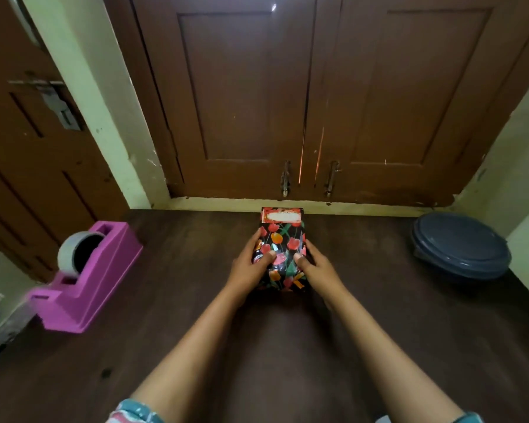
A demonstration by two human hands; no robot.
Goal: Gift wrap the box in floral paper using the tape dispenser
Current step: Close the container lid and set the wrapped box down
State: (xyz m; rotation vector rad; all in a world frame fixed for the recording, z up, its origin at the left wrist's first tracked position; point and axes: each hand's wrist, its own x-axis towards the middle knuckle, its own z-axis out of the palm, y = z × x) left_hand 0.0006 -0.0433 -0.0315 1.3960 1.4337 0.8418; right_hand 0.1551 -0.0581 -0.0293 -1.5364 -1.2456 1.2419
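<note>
Head: box (pixel 283 236) between both grips (pixel 250 267) (pixel 317 266)

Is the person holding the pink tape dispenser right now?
No, the left hand and right hand grip the wrapped box; the tape dispenser stands apart, untouched.

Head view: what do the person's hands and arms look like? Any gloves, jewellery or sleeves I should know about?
The left hand and right hand are bare: no gloves, rings, watch or bracelets show. The arms are uncovered up to the sleeves at the bottom edge. The left sleeve is teal with pink and white patches. Only a teal sliver of the right sleeve shows.
</note>
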